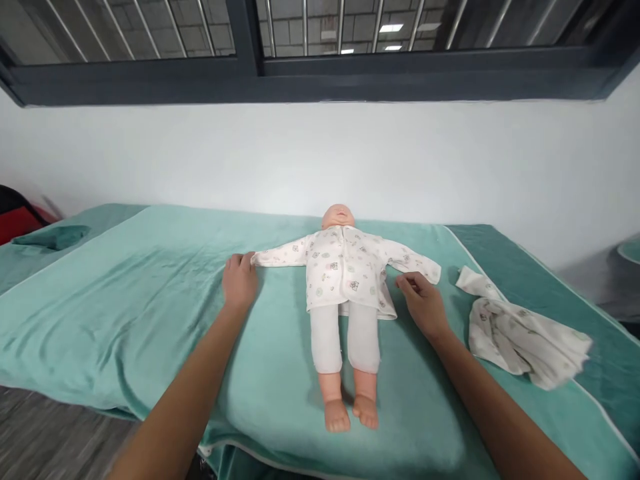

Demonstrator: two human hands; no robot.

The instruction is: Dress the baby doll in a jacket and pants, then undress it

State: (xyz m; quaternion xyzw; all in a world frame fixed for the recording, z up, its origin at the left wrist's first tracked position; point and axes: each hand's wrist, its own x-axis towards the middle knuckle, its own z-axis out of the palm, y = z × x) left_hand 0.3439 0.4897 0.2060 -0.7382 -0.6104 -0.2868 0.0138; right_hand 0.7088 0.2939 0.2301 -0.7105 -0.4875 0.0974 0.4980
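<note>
A baby doll [337,217] lies on its back on the green bed cover, its head toward the wall. It wears a white printed baby shirt [330,273], with both sleeves spread sideways, and white trousers [326,337]; its feet are bare. At the end of the sleeve on the left, my left hand [240,280] has its fingers closed on the cuff. My right hand [423,303] is just below the other sleeve [410,260], its fingers curled and thumb close to them. Whatever those fingers may pinch is hidden. No doll hands show past the cuffs.
A crumpled white printed cloth garment [525,337] lies to the right of the doll. The green cover [165,300] has wrinkles on the left. Behind rises a white wall [300,153] under a dark-framed window [320,77]. A red and black item [17,217] is at far left.
</note>
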